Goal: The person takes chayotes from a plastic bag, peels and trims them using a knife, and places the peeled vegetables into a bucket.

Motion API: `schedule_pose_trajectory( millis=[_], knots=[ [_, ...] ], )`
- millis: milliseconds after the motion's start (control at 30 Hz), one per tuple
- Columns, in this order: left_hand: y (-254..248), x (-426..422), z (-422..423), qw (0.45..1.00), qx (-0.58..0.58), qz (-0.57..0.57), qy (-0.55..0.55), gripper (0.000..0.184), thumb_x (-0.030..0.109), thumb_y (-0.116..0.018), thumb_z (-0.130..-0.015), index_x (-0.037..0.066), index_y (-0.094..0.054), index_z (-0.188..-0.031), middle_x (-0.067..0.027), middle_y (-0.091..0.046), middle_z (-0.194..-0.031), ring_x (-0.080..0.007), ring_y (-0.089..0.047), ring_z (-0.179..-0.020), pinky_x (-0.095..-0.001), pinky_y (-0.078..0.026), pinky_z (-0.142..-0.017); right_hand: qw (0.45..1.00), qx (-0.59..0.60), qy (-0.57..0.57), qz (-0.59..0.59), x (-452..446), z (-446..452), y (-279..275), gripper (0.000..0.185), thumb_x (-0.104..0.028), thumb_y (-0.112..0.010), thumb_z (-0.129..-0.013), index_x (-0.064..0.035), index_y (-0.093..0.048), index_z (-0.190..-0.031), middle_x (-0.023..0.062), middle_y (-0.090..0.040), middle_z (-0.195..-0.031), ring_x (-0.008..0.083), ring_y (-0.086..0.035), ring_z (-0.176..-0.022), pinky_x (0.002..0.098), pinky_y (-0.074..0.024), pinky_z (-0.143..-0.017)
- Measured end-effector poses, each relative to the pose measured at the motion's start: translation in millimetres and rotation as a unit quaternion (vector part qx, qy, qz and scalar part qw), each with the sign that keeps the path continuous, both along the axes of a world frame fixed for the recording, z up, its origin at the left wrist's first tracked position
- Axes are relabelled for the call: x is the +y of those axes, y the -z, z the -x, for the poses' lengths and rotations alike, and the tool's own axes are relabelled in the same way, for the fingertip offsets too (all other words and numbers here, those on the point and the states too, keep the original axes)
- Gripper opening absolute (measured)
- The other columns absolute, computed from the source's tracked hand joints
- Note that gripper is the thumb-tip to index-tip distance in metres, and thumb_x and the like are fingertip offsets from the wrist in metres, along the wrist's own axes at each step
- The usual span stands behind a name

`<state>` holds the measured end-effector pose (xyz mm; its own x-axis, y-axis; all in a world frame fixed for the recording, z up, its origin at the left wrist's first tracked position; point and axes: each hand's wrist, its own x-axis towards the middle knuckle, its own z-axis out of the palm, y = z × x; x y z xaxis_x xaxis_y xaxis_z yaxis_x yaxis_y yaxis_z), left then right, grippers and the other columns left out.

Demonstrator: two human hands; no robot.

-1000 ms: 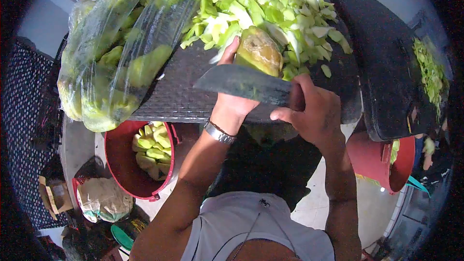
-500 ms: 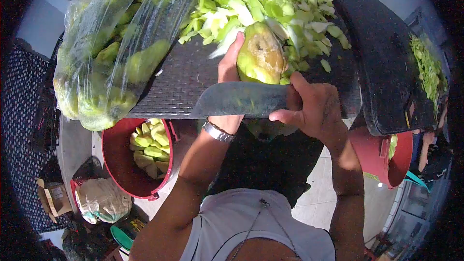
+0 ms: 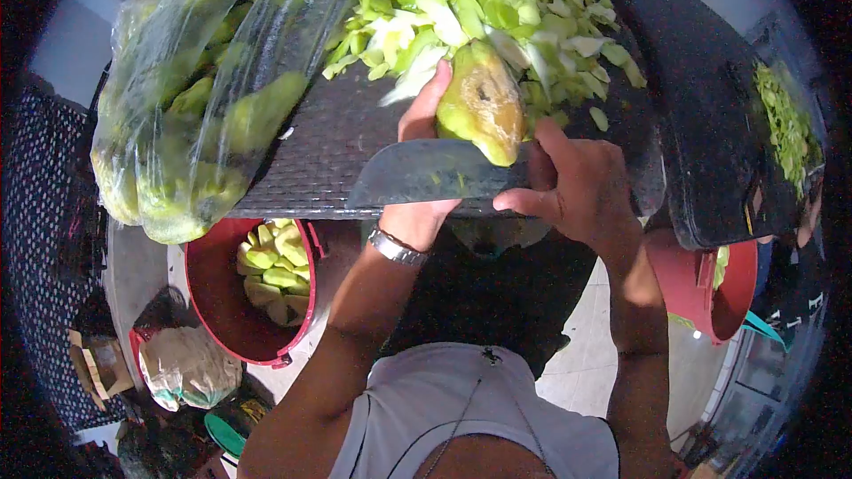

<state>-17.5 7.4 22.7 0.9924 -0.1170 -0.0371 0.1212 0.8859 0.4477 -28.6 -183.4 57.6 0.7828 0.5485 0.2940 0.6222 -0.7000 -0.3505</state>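
A green fruit with a brown, rough patch [image 3: 484, 99] is held in my left hand [image 3: 424, 120], whose thumb shows along the fruit's left side. The blade hides part of that hand. My right hand [image 3: 581, 182] grips a wide-bladed knife [image 3: 435, 174] by its handle, blade pointing left across the near end of the fruit. Beyond the fruit, pale green peelings [image 3: 497, 4] are heaped on the dark woven table [image 3: 328, 155]. A clear plastic bag of green fruits [image 3: 191, 115] lies to the left.
A red bucket [image 3: 202, 302] with peeled pieces stands below the table at left, near a tied sack [image 3: 191, 364]. Another red bucket [image 3: 683, 279] is at lower right. A black chair or tabletop [image 3: 701, 106] with more peelings [image 3: 785, 124] stands at right.
The knife first moved down toward me from over the fruit, then slightly back up. The fruit's near end has tilted toward me, and its brown patch shows more fully.
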Motion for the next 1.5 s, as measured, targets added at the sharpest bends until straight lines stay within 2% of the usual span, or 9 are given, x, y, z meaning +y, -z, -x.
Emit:
schedule_pose_trajectory(
  millis=[667,800,833,900,1133,1300,1367,1433,1500],
  knots=[
    [10,-2,13,0.998,0.027,-0.013,-0.056,0.047,0.041,-0.042,-0.108,0.004,-0.054,-0.135,-0.0121,-0.065,-0.127,-0.0258,-0.065,-0.116,-0.0422,-0.054,-0.099,0.999,0.005,0.043,-0.029,-19,-21,24,0.062,-0.065,-0.060,-0.091,-0.0044,-0.057,-0.100,0.0129,-0.064,-0.067,0.0388,-0.068,-0.065,0.0488,-0.0529,-0.060],
    [15,14,19,0.990,-0.122,0.020,0.072,0.066,0.016,-0.064,-0.091,0.001,-0.038,-0.149,-0.0177,-0.056,-0.138,-0.0335,-0.058,-0.126,-0.0484,-0.051,-0.104,0.998,0.024,0.049,-0.027,-20,-22,17,0.059,-0.064,-0.061,-0.092,-0.0049,-0.059,-0.100,0.0127,-0.064,-0.067,0.0388,-0.066,-0.062,0.0488,-0.0522,-0.058],
    [18,10,15,0.996,-0.081,-0.027,0.037,0.084,0.004,-0.070,-0.079,-0.001,-0.031,-0.153,-0.0199,-0.051,-0.142,-0.0349,-0.057,-0.127,-0.0522,-0.056,-0.097,0.998,0.019,0.050,-0.015,-18,-20,15,0.056,-0.060,-0.060,-0.094,-0.0047,-0.058,-0.100,0.0141,-0.064,-0.069,0.0408,-0.066,-0.066,0.0496,-0.0509,-0.060],
    [20,9,13,0.995,-0.062,-0.070,0.022,0.077,0.001,-0.069,-0.078,-0.003,-0.037,-0.148,-0.0196,-0.056,-0.136,-0.0341,-0.060,-0.123,-0.0515,-0.059,-0.090,0.999,0.005,0.050,0.010,-13,-19,13,0.048,-0.052,-0.060,-0.098,-0.0043,-0.057,-0.102,0.0170,-0.064,-0.074,0.0449,-0.064,-0.072,0.0513,-0.0483,-0.065],
    [18,19,1,0.997,-0.012,-0.033,0.075,0.049,0.012,-0.069,-0.083,-0.004,-0.055,-0.128,-0.0187,-0.068,-0.110,-0.0337,-0.071,-0.098,-0.0440,-0.063,-0.079,0.997,-0.009,0.065,0.046,-22,-57,17,0.058,-0.060,-0.059,-0.095,-0.0025,-0.066,-0.100,0.0200,-0.070,-0.082,0.0392,-0.070,-0.077,0.0502,-0.0546,-0.069],
    [18,29,-1,0.997,0.001,-0.050,0.060,0.051,0.023,-0.068,-0.088,-0.003,-0.054,-0.130,-0.0200,-0.067,-0.113,-0.0364,-0.070,-0.098,-0.0417,-0.061,-0.075,0.992,0.064,0.090,0.053,-19,-74,20,0.060,-0.061,-0.058,-0.096,-0.0016,-0.069,-0.103,0.0265,-0.069,-0.092,0.0403,-0.070,-0.092,0.0502,-0.0554,-0.075],
    [16,34,2,0.997,0.012,-0.062,0.053,0.054,0.026,-0.068,-0.089,-0.004,-0.053,-0.132,-0.0205,-0.067,-0.114,-0.0370,-0.070,-0.099,-0.0417,-0.061,-0.074,0.965,-0.220,0.015,0.141,-42,-85,57,0.053,-0.053,-0.059,-0.098,-0.0026,-0.068,-0.110,0.0251,-0.069,-0.094,0.0438,-0.066,-0.094,0.0497,-0.0525,-0.079],
    [12,41,9,0.995,-0.013,-0.079,0.064,0.059,0.030,-0.066,-0.090,-0.005,-0.051,-0.136,-0.0212,-0.067,-0.115,-0.0383,-0.070,-0.100,-0.0428,-0.062,-0.074,0.967,-0.207,0.041,0.140,-41,-90,50,0.051,-0.050,-0.058,-0.100,-0.0019,-0.068,-0.110,0.0243,-0.068,-0.093,0.0453,-0.064,-0.092,0.0493,-0.0506,-0.081],
    [4,44,10,0.993,-0.026,-0.079,0.083,0.060,0.031,-0.065,-0.091,-0.005,-0.050,-0.137,-0.0212,-0.067,-0.118,-0.0387,-0.070,-0.102,-0.0437,-0.062,-0.076,0.982,0.102,0.152,0.045,-40,-101,28,0.055,-0.053,-0.054,-0.101,0.0003,-0.069,-0.103,0.0241,-0.067,-0.089,0.0445,-0.065,-0.088,0.0490,-0.0496,-0.081]
  ],
)
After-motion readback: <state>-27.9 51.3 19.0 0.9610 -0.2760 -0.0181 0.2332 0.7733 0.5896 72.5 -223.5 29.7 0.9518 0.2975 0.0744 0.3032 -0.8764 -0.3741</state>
